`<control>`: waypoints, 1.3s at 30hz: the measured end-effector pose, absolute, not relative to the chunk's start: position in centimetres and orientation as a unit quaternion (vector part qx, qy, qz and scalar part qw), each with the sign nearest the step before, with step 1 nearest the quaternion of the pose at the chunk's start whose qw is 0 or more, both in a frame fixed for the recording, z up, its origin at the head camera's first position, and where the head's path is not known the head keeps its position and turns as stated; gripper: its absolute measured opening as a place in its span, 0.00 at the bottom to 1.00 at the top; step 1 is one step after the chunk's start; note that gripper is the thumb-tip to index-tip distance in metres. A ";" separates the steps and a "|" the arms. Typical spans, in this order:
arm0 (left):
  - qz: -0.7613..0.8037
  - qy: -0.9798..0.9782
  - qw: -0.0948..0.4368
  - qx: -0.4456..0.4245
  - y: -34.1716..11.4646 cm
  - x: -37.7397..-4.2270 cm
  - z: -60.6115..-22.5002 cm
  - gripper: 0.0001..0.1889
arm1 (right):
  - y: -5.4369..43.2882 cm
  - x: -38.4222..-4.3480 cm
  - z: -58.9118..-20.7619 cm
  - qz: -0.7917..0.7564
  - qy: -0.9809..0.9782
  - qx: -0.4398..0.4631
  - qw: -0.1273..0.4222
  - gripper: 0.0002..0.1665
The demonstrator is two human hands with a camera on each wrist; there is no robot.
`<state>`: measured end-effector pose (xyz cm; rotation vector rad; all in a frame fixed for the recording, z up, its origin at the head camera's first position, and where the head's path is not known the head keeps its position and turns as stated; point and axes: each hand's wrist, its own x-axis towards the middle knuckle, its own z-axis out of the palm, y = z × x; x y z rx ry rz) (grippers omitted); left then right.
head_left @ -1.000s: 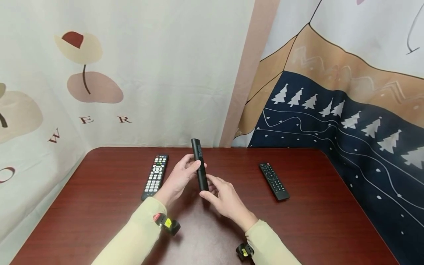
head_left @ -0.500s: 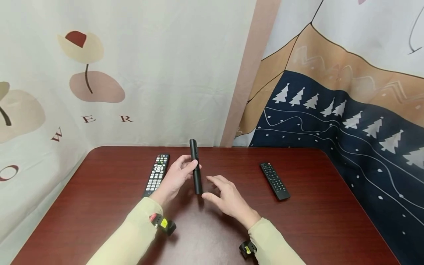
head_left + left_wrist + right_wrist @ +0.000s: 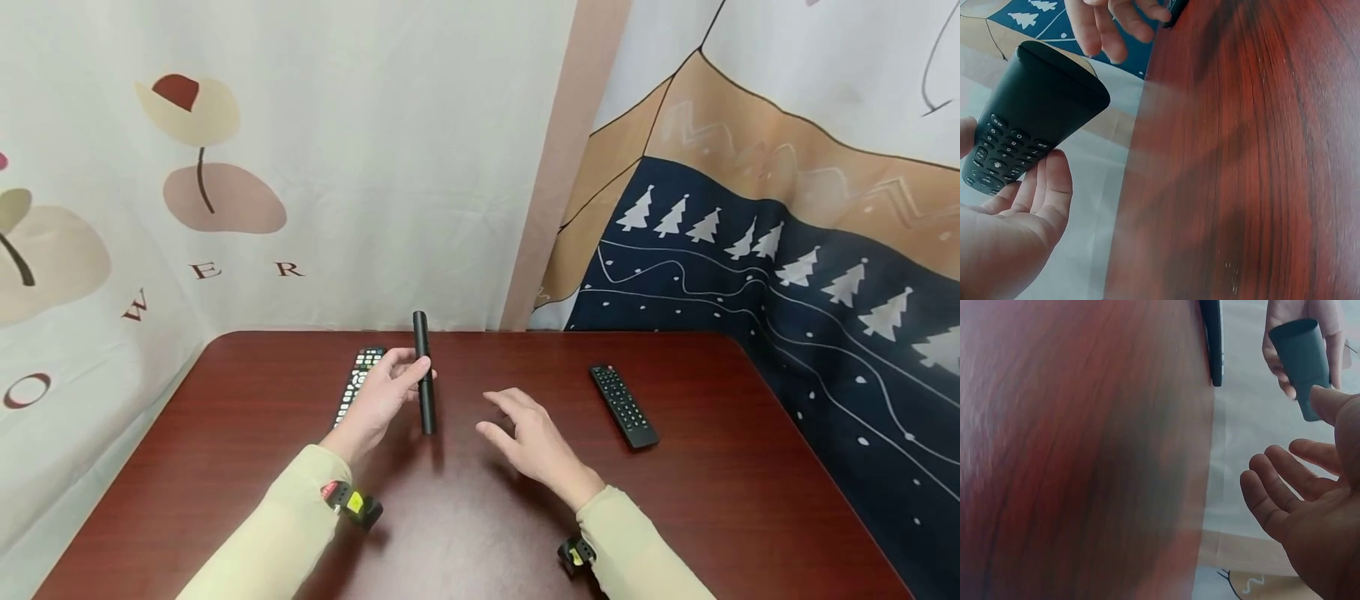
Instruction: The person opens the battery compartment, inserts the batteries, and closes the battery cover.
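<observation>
My left hand (image 3: pixel 378 402) grips a black remote control (image 3: pixel 423 392) between thumb and fingers, tilted on edge above the table. Its button side shows in the left wrist view, where the black remote (image 3: pixel 1029 115) has small dark keys and a plain, wider end. To the right, my right hand (image 3: pixel 536 437) is held apart from it, fingers spread and loosely bent, with nothing in them. Behind my left hand lies a black remote with white buttons (image 3: pixel 351 392), partly covered by that hand. A smaller black remote (image 3: pixel 624 408) lies on the table right of my right hand.
The dark red wooden table (image 3: pixel 480 533) spreads under both hands. Its far edge meets a pale printed curtain (image 3: pixel 390 167). A navy cloth with white trees (image 3: pixel 750 317) hangs along the right side.
My right hand has let go of the held remote and drawn away to the right. My left hand has shifted slightly left with the remote, which has turned more edge-on.
</observation>
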<state>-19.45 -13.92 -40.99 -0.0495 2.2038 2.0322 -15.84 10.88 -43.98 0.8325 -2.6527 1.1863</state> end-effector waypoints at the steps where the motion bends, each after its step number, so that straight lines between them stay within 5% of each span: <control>1: 0.675 0.734 0.070 -0.017 -14.1 -19.4 -40.9 0.25 | 11.1 -15.9 -43.9 0.387 -0.879 0.271 0.062 0.26; 39: 0.569 0.819 0.044 -0.052 -20.8 -19.1 -41.4 0.31 | 16.6 -17.9 -44.2 0.284 -0.924 0.219 0.131 0.25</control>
